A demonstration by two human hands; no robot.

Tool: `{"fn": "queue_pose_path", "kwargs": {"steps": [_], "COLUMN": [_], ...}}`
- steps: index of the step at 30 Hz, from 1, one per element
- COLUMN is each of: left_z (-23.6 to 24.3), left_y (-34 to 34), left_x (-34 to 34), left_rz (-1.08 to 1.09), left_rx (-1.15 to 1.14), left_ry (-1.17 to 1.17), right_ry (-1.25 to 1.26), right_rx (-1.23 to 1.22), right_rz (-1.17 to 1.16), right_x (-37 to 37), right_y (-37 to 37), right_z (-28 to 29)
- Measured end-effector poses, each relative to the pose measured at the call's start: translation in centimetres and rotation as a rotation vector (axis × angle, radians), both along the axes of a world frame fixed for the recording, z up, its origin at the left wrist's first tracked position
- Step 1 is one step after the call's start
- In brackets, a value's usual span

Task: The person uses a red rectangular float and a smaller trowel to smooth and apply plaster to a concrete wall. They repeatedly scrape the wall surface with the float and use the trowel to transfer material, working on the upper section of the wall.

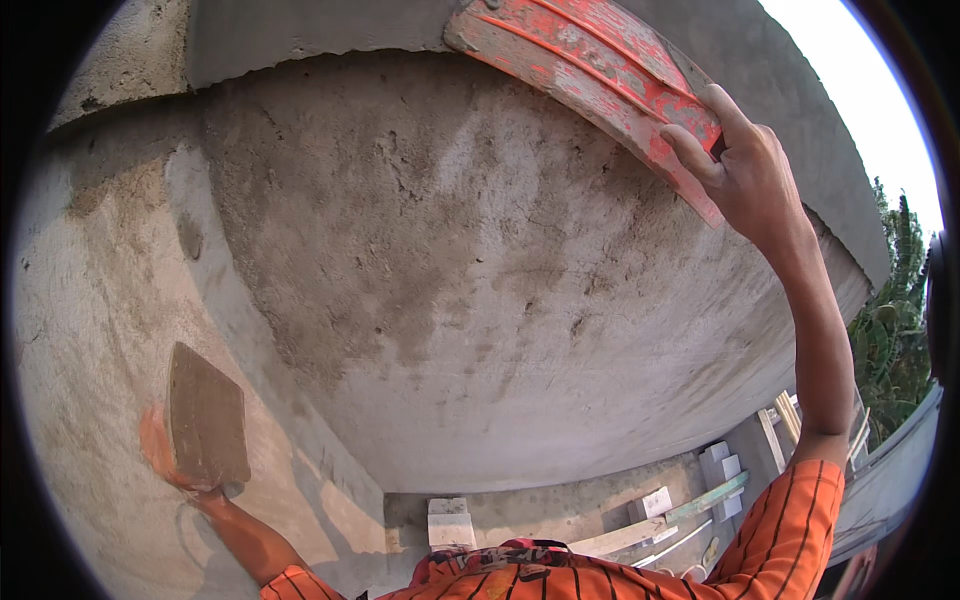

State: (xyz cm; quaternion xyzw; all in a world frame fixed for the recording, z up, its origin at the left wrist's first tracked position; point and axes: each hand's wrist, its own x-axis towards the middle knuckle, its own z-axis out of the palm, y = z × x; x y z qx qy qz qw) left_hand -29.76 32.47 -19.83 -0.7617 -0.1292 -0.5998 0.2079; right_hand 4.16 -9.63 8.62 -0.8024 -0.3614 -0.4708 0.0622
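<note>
High at the right, my right hand (755, 185) grips a long red plastering float (610, 75) with worn, mortar-smeared ribs. The float lies against a band of smooth grey plaster (320, 30) along the top of the wall. Low at the left, my left hand (162, 450) is wrapped behind a mortar-coated trowel (208, 415) with a broad, tapered blade. Its fingers are slightly blurred and partly covered by the blade. The trowel is in front of the left-hand wall, and I cannot tell whether it touches.
Below the plaster band, the rough concrete wall (470, 260) is stained and pitted. A side wall (90, 300) meets it at the left. Down at the base are pale blocks (450, 525), a long plank (620, 538) and several boards (770, 440). Greenery (890, 330) stands beyond the right edge.
</note>
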Motion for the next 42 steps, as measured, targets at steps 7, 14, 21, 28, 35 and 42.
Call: {"fn": "queue_pose_path", "kwargs": {"steps": [7, 14, 21, 28, 35, 42], "left_z": [-4.0, -2.4, 2.5, 2.6, 2.8, 3.1], "left_y": [2.9, -0.1, -1.5, -1.6, -1.9, -2.0], "left_x": [0.3, 0.4, 3.9, 4.6, 3.3, 6.3], "left_rz": [-0.046, 0.128, 0.02, 0.052, 0.008, 0.026], "left_rx": [-0.169, -0.134, -0.008, 0.026, 0.097, -0.009], "left_ry": [-0.064, -0.135, -0.054, -0.028, -0.108, -0.129], "right_ry": [0.052, -0.003, 0.013, -0.008, -0.061, -0.121], "right_rx": [0.131, 0.127, 0.022, 0.125, -0.075, 0.136], "right_rz": [0.119, 0.125, 0.078, 0.2, 0.087, 0.296], "right_x": [0.8, 2.7, -1.0, 2.0, -0.5, 1.2], "right_y": [0.2, -3.8, 3.1, -1.5, 3.0, 1.6], "right_z": [1.5, -3.7, 1.6, 1.0, 1.2, 5.1]}}
